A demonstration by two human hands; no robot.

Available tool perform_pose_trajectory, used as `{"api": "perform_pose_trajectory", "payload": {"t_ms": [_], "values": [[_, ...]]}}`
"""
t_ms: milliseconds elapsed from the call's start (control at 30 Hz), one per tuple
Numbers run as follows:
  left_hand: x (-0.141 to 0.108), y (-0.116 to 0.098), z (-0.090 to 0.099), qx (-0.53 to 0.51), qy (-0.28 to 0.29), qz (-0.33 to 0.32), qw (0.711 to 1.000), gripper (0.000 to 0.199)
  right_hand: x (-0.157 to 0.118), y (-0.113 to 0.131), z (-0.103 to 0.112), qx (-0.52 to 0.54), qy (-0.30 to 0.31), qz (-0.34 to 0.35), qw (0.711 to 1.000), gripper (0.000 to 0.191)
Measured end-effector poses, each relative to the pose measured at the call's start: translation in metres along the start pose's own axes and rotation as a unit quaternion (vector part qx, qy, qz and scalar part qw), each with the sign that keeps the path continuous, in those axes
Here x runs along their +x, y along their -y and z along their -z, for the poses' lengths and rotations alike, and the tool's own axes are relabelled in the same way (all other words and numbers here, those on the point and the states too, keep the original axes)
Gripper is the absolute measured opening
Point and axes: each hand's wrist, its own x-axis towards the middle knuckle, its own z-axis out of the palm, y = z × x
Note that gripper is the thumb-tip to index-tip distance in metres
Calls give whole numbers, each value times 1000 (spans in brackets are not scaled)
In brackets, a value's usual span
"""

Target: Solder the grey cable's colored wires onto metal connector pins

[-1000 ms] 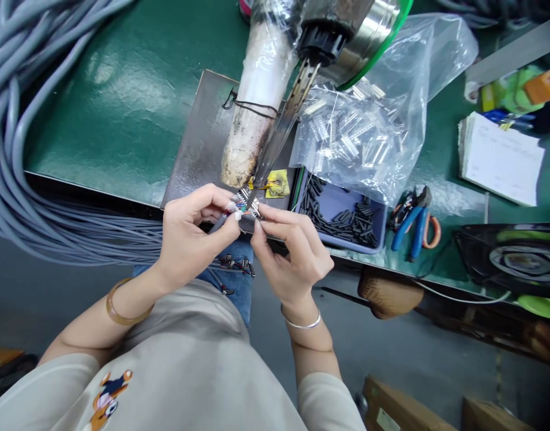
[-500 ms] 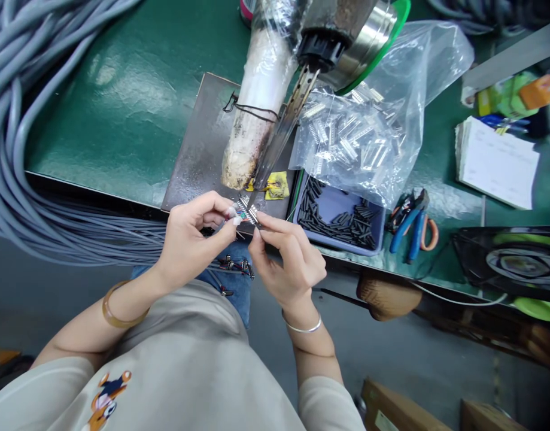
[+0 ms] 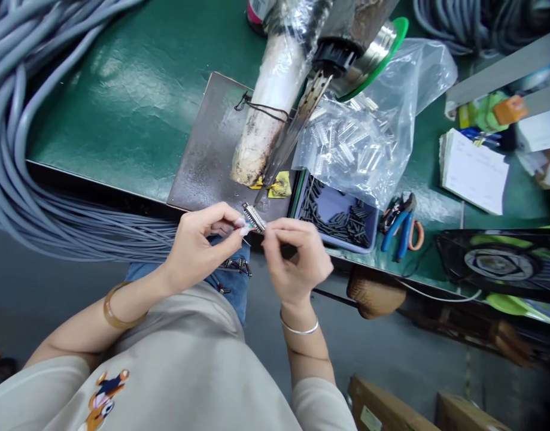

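My left hand [image 3: 207,239] pinches a bundle of thin coloured wires [image 3: 249,227] that run to a metal multi-pin connector [image 3: 254,217]. The fingertips of my right hand [image 3: 297,254] are closed on the connector's lower right end. Just beyond the connector, the metal tip of a soldering tool [image 3: 288,134] points down over the dark board [image 3: 203,155]. A white, scorched tube [image 3: 261,131] stands to the left of that tool. Under the tip lies a yellow sponge piece [image 3: 280,184].
A purple tray [image 3: 332,206] of black sleeves and a plastic bag [image 3: 403,114] of connectors stand right of the board. Pliers [image 3: 404,233], a paper stack [image 3: 474,170] and a fan [image 3: 499,264] are farther right. Grey cables [image 3: 9,120] fill the left edge.
The view has shifted slightly. Both hands and the connector have moved a little away from the tool's tip, toward the near edge of the board, and the connector has turned.
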Motion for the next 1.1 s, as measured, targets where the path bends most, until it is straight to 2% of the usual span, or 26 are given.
{"api": "perform_pose_trajectory", "payload": {"t_ms": [67, 100, 200, 267, 400, 700, 867, 1100], "values": [[2, -1, 1, -25, -20, 15, 999, 13, -1, -2, 1, -14, -36, -22, 999, 18], [3, -1, 1, -35, -27, 19, 999, 14, -2, -3, 1, -15, -33, -27, 999, 18], [6, 0, 2, -48, -26, 14, 998, 12, -1, -1, -3, -13, 22, 1, 1000, 18], [7, 1, 2, -36, -26, -2, 999, 10, 1, 1, -8, -13, 31, 25, 999, 20], [10, 3, 1, 12, -40, -40, 998, 5, 6, 3, -16, -24, 4, 33, 999, 24], [14, 4, 3, 106, -36, -103, 988, 2, 10, -4, -17, -9, -7, 24, 1000, 24], [16, 3, 5, 107, -27, -139, 984, 3, 12, -2, -18, -13, -12, 20, 1000, 23], [16, -4, 8, 111, -17, -150, 982, 6, 15, 3, -15, -20, -13, 14, 1000, 21]]}}
